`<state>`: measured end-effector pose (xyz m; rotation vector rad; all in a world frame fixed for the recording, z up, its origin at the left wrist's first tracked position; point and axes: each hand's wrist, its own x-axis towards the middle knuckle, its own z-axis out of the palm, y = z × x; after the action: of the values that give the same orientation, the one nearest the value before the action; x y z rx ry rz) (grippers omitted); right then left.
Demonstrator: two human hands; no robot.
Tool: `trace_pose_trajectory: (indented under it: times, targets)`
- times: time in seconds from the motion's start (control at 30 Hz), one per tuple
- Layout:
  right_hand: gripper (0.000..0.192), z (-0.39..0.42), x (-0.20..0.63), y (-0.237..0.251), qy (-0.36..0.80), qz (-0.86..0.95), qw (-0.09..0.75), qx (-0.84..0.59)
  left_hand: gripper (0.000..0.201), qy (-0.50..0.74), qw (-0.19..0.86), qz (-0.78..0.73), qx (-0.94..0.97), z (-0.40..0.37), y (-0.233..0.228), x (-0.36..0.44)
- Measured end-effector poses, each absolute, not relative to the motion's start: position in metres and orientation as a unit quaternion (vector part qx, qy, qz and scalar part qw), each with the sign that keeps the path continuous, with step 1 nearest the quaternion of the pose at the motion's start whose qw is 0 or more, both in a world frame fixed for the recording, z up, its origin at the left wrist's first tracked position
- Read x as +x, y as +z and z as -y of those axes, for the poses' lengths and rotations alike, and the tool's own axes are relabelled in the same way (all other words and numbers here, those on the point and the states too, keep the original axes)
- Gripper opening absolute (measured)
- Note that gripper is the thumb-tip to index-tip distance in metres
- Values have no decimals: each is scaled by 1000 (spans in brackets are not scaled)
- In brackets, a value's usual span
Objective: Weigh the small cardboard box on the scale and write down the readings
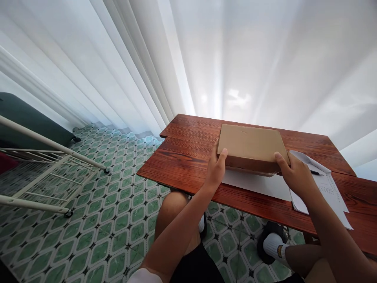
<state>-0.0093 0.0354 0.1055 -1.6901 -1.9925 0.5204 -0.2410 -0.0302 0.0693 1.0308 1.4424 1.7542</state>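
At the table's (188,157) near edge, the left hand (216,169) grips the cardboard box's (250,147) nine-o'clock end, thumb on top. The closed box sits at centre over white sheets (259,184). At three o'clock the right hand (294,173) clasps the other corner beside a pen (315,172). Seemingly positioning; lifting needs even grip.

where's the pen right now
In the head view the pen lies on the printed sheet of paper at the right side of the wooden table, just right of the right hand gripping the cardboard box.
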Motion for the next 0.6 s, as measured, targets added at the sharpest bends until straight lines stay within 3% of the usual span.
trace_pose_trajectory:
  times: [0.6]
  targets:
    - [57,-56,-126,113,287,759,247,-530,49,731,204,-573,309,42,79,-329]
